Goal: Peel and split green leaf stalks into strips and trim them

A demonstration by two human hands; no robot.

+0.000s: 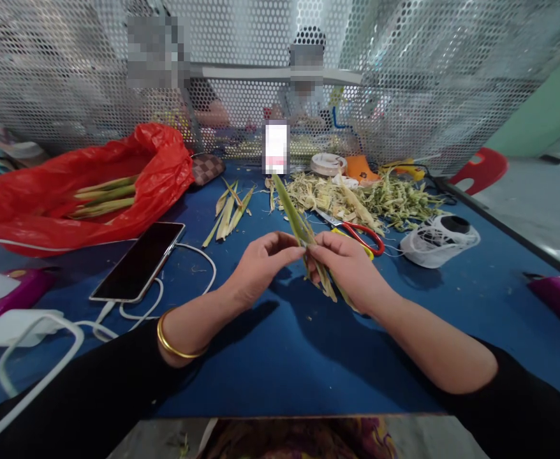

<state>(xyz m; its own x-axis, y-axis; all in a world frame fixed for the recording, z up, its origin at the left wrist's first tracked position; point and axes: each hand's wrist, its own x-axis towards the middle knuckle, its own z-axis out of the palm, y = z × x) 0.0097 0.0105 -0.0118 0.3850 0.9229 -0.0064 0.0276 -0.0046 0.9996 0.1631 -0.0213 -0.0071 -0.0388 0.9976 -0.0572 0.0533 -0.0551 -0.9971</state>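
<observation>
Over the blue table (280,357) my left hand (261,264) and my right hand (349,268) meet on one long green-yellow plant stalk (295,220). Both hands are closed on it, fingertips pinching its leafy sheath near the middle. The stalk's upper end points away from me and its lower strips hang below my right hand. A gold bangle sits on my left wrist.
A red plastic bag (45,191) holding more stalks lies at the left. Peeled strips (227,213) and a heap of husks (370,194) lie behind the hands, with red-handled scissors (361,233), a phone (139,261) on a cable, and a white fan (437,239). Other people sit beyond a mesh screen (404,76).
</observation>
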